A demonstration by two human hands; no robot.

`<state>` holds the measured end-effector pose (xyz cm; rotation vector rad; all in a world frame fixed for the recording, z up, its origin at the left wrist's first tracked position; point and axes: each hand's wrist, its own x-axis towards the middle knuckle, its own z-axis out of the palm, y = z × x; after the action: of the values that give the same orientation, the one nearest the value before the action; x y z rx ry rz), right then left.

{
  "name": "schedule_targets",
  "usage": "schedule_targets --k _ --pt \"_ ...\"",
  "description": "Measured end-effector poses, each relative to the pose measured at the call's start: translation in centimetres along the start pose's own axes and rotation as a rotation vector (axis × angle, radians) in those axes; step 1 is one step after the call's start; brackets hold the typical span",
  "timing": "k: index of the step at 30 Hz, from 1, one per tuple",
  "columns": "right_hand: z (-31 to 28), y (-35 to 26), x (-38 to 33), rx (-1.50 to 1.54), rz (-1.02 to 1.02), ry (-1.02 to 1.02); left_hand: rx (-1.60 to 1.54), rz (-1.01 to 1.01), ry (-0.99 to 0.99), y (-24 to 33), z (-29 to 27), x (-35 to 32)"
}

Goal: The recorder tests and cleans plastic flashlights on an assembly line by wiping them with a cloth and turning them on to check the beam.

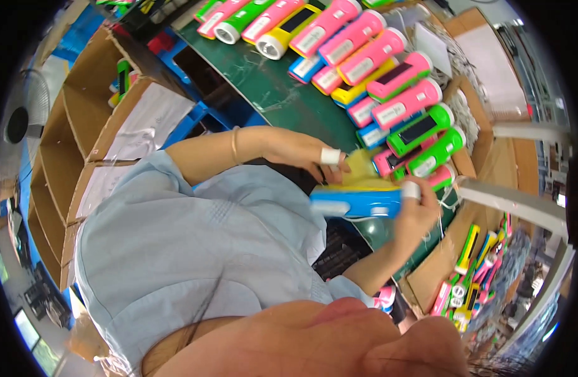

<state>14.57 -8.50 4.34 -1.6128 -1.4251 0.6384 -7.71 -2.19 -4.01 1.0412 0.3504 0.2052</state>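
In my right hand [414,217] is a blue flashlight [358,204] with a yellow edge, held sideways in front of my chest. One finger of that hand has a white wrap. My left hand [311,157], also with a white finger wrap, is closed at the flashlight's far side on a crumpled pale yellow cloth [362,164]. Motion blurs the cloth and the flashlight. Just beyond my hands, a green flashlight [436,151] and a pink flashlight [407,103] lie among several others in rows on the green table [282,100].
A cardboard box [427,276] at the right holds several more flashlights [468,248]. Another box with grey dividers [465,103] stands beyond the rows. Cardboard shelving [81,119] is at the left. A pale metal bar [515,204] crosses the right side.
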Motion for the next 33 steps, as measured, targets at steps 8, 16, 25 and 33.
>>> schedule_targets --k 8,16,25,33 --pt "5.0 3.5 -1.1 -0.059 -0.230 0.224 -0.203 0.029 0.171 1.0 3.3 3.4" --pt "6.0 8.1 -5.7 0.155 0.006 0.083 -0.528 0.100 0.216 4.0 2.6 5.6" --pt "4.7 6.8 -5.4 0.444 0.202 0.156 -0.518 0.034 0.268 4.0 3.1 5.6" --pt "3.9 6.4 -4.1 0.503 0.208 0.169 0.005 0.243 0.443 4.4 2.8 5.6"
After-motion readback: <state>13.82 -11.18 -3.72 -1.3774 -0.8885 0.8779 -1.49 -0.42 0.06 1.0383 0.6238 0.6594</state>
